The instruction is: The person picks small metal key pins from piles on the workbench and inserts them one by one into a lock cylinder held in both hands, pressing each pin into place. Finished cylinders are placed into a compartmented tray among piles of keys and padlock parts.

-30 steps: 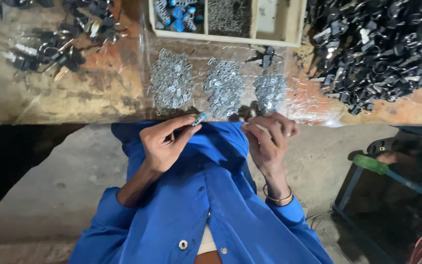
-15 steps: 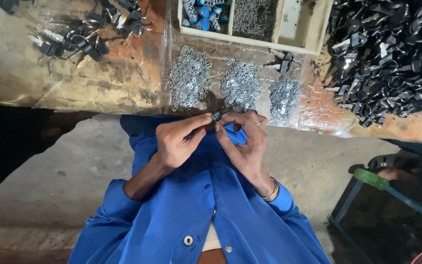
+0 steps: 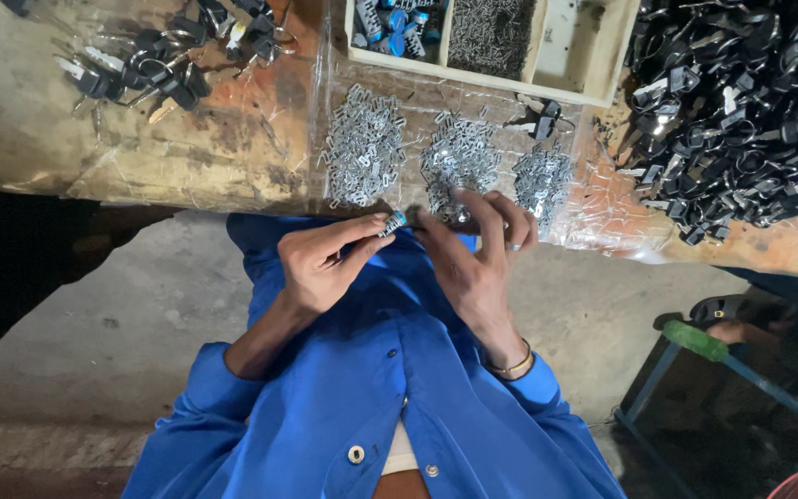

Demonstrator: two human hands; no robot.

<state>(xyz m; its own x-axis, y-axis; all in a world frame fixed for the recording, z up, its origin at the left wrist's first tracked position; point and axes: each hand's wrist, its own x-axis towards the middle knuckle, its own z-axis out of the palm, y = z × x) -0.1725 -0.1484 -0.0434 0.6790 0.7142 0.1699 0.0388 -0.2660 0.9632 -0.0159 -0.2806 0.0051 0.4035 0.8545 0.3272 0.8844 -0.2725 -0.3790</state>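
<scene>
— What does the left hand (image 3: 320, 263) hold?

— A small metal piece with a blue end (image 3: 392, 223), pinched tight between thumb and forefinger, just at the near edge of the workbench (image 3: 187, 148) and above the blue jacket (image 3: 390, 370).

— And the right hand (image 3: 473, 254)?

— Its fingertips meet the same piece from the other side. The fingers are curled close together, the grip narrow; whether they clamp the piece or only touch it cannot be told. A ring shows on one finger, a bangle (image 3: 510, 367) at the wrist.

— What lies around the hands?

— Three heaps of small silvery metal parts (image 3: 362, 152) on clear plastic, right beyond the fingers. Behind them stands a wooden tray (image 3: 547, 88) with compartments, one holding blue pieces, one holding dark pins. A cluster of black-headed keys (image 3: 154, 69) lies to the left, a large pile of black key parts (image 3: 741, 102) to the right.
</scene>
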